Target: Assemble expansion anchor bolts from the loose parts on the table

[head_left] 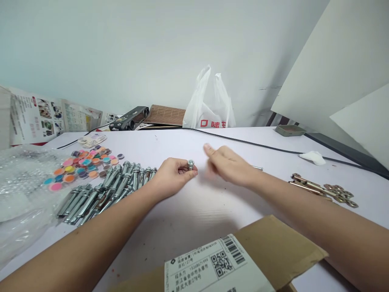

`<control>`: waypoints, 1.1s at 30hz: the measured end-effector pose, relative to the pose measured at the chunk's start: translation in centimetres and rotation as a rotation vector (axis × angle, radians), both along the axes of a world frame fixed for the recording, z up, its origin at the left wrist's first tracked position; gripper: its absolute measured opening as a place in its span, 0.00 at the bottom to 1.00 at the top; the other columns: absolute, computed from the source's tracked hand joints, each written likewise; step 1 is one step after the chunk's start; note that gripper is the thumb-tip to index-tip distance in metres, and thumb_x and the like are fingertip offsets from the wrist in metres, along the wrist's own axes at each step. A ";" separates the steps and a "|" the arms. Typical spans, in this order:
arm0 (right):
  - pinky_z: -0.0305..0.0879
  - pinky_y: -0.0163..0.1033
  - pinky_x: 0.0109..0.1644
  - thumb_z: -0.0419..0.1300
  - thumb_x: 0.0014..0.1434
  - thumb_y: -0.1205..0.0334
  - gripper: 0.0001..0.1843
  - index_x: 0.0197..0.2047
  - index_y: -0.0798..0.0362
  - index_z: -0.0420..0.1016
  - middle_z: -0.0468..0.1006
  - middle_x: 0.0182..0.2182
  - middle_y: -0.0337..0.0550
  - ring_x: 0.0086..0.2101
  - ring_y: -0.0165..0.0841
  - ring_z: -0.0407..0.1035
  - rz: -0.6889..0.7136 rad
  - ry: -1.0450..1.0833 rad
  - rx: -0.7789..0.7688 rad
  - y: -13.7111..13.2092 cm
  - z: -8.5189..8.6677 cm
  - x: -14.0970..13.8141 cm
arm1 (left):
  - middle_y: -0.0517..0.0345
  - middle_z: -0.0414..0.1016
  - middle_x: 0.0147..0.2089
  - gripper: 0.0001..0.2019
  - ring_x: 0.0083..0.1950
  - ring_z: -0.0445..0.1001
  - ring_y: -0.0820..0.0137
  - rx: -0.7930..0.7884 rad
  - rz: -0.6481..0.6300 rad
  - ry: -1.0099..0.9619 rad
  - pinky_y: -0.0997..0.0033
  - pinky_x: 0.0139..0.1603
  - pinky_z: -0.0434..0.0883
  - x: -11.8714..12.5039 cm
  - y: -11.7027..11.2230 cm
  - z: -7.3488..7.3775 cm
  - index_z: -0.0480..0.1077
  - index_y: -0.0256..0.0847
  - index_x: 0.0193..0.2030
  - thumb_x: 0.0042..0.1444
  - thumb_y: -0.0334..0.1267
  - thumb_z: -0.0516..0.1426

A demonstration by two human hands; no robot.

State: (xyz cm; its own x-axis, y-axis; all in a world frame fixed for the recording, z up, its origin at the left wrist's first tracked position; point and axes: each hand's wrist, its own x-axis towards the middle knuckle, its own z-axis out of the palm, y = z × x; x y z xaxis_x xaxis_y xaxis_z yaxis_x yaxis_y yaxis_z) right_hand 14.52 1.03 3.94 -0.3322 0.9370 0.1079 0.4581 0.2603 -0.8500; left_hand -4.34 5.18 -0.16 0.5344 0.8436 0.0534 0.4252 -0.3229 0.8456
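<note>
My left hand [173,175] rests on the white table [212,202], its fingers closed round a silver expansion bolt [191,164] whose nut end sticks up between thumb and forefinger. Just right of it hovers my right hand [228,164], blurred by motion, fingers loosely extended with nothing visible in them. A row of similar silver bolts [106,190] lies left of my left hand. Behind my right hand a thin metal pin [257,167] lies on the table.
Coloured round discs [82,164] sit beyond the bolts, bubble wrap [18,194] at far left. Brass brackets [322,188] lie at right. A labelled cardboard box [231,263] is at the near edge. A black cable [273,148], white plastic bag [209,109] and white wad [313,157] lie farther back.
</note>
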 end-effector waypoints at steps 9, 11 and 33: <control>0.57 0.35 0.29 0.40 0.63 0.36 0.36 0.30 0.57 0.74 0.68 0.15 0.40 0.21 0.27 0.60 -0.045 0.023 -0.022 -0.3 0.7 0.6 | 0.55 0.77 0.31 0.16 0.33 0.71 0.68 -0.011 -0.013 0.004 0.69 0.33 0.65 -0.1 0.0 0.1 0.75 0.35 0.35 0.52 0.47 0.57; 0.59 0.35 0.32 0.39 0.63 0.36 0.36 0.34 0.58 0.74 0.73 0.20 0.43 0.24 0.28 0.63 0.073 0.027 -0.094 -0.2 0.2 0.2 | 0.54 0.77 0.31 0.16 0.32 0.71 0.67 0.000 -0.014 0.007 0.69 0.33 0.65 -0.1 0.0 0.2 0.75 0.34 0.34 0.52 0.47 0.56; 0.42 0.37 0.21 0.39 0.64 0.37 0.40 0.10 0.54 0.57 0.49 0.10 0.37 0.15 0.23 0.47 -0.112 -0.062 0.107 -1.0 3.8 1.6 | 0.54 0.74 0.33 0.29 0.25 0.67 0.69 0.114 0.440 0.859 0.71 0.25 0.59 -7.4 1.8 9.6 0.72 0.39 0.47 0.40 0.55 0.62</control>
State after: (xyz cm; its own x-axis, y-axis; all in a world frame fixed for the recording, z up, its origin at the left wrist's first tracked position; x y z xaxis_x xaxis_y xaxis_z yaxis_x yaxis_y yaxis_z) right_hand 16.16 -0.01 7.77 -0.2353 0.9529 0.1914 0.5400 0.2919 -0.7895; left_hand -11.74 6.96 9.49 0.0670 0.9913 -0.1135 0.9853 -0.0479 0.1639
